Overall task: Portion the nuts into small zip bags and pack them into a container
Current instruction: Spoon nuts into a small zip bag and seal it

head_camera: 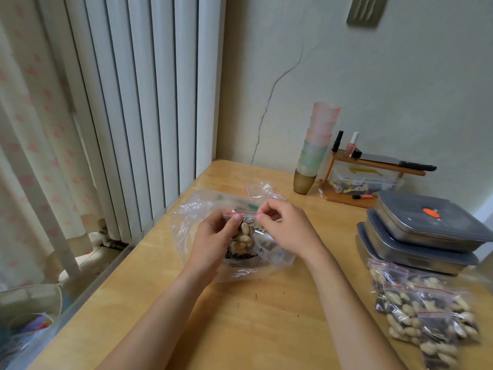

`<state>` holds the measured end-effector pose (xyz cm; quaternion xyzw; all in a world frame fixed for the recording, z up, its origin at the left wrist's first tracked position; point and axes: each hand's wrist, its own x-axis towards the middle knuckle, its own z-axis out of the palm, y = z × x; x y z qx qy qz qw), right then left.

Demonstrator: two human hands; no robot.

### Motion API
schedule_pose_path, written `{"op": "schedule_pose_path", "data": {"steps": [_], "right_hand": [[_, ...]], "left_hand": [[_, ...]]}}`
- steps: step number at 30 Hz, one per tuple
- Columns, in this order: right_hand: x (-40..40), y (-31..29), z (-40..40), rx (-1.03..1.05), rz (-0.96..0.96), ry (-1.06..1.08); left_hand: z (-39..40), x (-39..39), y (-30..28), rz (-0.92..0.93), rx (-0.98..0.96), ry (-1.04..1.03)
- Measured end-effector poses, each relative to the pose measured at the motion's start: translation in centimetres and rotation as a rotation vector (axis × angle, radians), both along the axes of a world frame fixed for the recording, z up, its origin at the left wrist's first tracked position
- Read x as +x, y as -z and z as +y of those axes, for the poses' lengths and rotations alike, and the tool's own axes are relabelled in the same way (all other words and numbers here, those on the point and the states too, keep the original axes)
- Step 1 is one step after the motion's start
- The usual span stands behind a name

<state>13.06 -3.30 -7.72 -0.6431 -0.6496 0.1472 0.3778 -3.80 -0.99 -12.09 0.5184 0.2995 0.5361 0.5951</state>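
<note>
Light wooden table (pixel 266 321): we log it first. Three stacked steel containers with grey lids (pixel 426 231) at its right edge. Large clear plastic bag (pixel 192 222) at centre. Pile of filled zip bags (pixel 424 313) in front of the containers. Small red-striped zip bag of nuts (pixel 244 236), held upright above the large bag: our left hand (pixel 213 236) grips its body, our right hand (pixel 288 228) pinches its seal.

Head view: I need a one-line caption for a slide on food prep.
Both hands, left and right, pinch the red zip strip of a small nut-filled bag above a large plastic bag.
</note>
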Motion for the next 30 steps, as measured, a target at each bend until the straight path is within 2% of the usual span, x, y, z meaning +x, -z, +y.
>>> {"op": "schedule_pose_path", "data": {"steps": [3,9,18,24,30], "right_hand": [[-0.2,0.4,0.1,0.009,0.088,-0.014],[-0.6,0.9,0.2,-0.001,0.208,-0.056],[-0.5,0.2,-0.2,-0.019,0.049,-0.060],[0.5,-0.6,-2.8,-0.110,0.109,-0.113],[5.7,-1.7,-8.8,-0.205,-0.016,-0.014]], "left_hand": [[0.1,0.0,0.1,0.076,0.038,-0.018],[0.3,-0.2,0.2,0.064,-0.026,-0.040],[0.0,0.0,0.2,0.094,0.064,-0.041],[-1.1,0.6,-0.3,0.035,0.119,0.076],[-4.1,4.4,-0.2,0.272,0.216,0.282]]}}
